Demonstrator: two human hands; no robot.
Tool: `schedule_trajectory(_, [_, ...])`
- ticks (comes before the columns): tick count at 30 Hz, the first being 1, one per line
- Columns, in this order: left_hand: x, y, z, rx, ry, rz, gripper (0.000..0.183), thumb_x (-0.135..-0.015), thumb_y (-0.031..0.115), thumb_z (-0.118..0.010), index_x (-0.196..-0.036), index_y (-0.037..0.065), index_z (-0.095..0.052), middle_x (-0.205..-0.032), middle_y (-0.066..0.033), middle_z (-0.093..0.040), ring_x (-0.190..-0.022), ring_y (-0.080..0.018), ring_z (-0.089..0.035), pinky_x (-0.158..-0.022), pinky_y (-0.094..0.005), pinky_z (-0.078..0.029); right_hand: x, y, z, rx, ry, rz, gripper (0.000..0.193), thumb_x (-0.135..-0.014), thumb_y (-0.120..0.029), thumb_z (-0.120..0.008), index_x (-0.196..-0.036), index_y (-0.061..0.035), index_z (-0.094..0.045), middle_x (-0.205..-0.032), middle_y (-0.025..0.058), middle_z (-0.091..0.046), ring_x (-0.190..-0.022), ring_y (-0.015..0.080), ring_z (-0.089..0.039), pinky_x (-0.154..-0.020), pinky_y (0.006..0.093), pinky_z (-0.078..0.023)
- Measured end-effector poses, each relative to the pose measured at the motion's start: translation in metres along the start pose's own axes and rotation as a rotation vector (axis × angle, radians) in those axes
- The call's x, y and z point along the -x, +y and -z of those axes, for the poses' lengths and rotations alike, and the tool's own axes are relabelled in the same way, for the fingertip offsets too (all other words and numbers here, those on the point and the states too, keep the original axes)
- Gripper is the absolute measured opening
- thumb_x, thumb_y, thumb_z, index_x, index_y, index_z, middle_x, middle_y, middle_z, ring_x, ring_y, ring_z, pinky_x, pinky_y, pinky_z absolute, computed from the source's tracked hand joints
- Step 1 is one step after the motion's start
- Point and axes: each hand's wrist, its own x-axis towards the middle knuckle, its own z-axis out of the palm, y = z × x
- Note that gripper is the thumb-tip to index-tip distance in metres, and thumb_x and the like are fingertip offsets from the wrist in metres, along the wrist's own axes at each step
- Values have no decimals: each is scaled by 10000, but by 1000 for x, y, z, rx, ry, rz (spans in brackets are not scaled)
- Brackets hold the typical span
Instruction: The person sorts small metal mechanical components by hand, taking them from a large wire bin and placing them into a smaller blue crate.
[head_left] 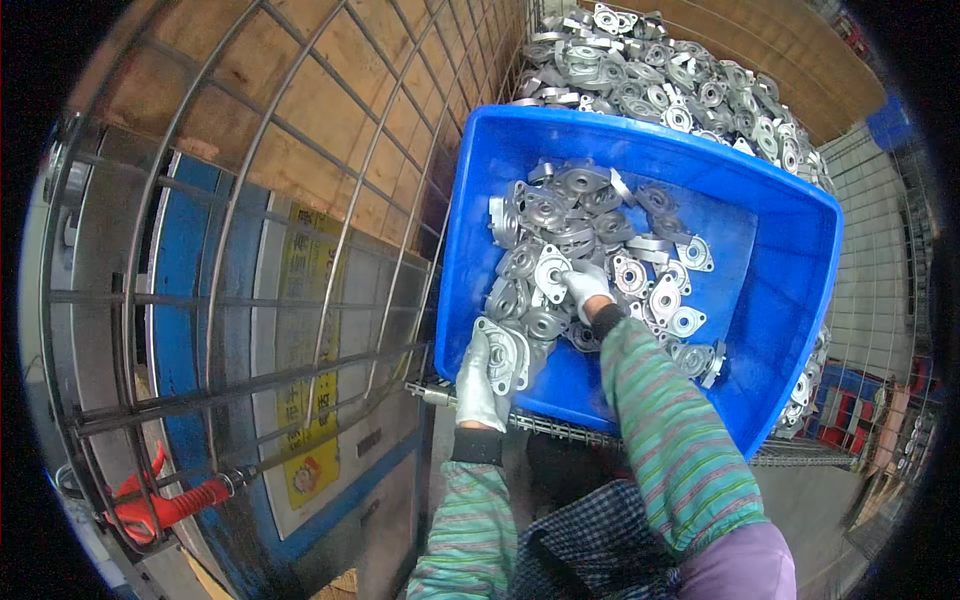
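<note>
In a white glove, my left hand is closed around a small stack of grey metal flange castings at the near left rim of the blue bin. My right hand, gloved too, reaches into the bin and grips another flange casting, oval with a hole at each end. Beneath and around it lies a pile of similar castings, heaped toward the bin's left side. The right hand's fingertips are partly hidden behind the hand.
Behind the bin rises a large heap of castings inside a wire cage. Wire mesh stands close on the left, with wooden boards behind it. A red ribbed handle sits at the lower left. Mesh also runs along the right.
</note>
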Motion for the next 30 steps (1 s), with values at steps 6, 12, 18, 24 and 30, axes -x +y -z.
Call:
schedule_trajectory(6, [-3,-3,12,28,3,-7,306,-888,235,-581,-1128,47,-546,-991,-52,-623,-844,-160,-624,-722,-296,-522,36,-1,11,-117,-224,-62,396,-731,-70,-692,-1103,19,-589,-950,79,-646,-771,167,-629,-656,274,-513])
schedule_trajectory(12, [-1,-2,10,61,7,-14,275,-869,171,-607,-1106,41,-555,-987,-79,-627,-849,-170,-629,-711,-284,-525,67,-11,-3,-111,-427,-88,427,-721,-151,-720,-1078,45,-592,-971,98,-646,-853,167,-617,-709,284,-502])
schedule_trajectory(18, [1,2,14,38,-231,-30,358,-867,216,-605,-1159,30,-511,-1083,-95,-605,-968,-224,-601,-825,-371,-505,92,-33,-22,192,-614,-34,521,-847,-422,-571,-1140,8,-583,-1014,107,-635,-874,177,-600,-751,307,-487])
schedule_trajectory(24, [2,-2,11,127,-118,2,464,-823,370,-631,-1185,104,-517,-1129,-73,-591,-1018,-256,-577,-848,-460,-475,-16,-17,-34,788,-88,681,372,-819,-265,-527,-1137,-78,-576,-1123,161,-586,-1050,337,-540,-907,396,-423])
schedule_trajectory(30, [8,3,11,160,-68,-1,464,-824,402,-608,-1197,141,-516,-1155,-66,-578,-1060,-270,-551,-856,-485,-453,-18,-41,-61,1188,14,508,373,-750,-196,-564,-1119,-148,-587,-1119,153,-571,-1054,345,-527,-868,428,-452])
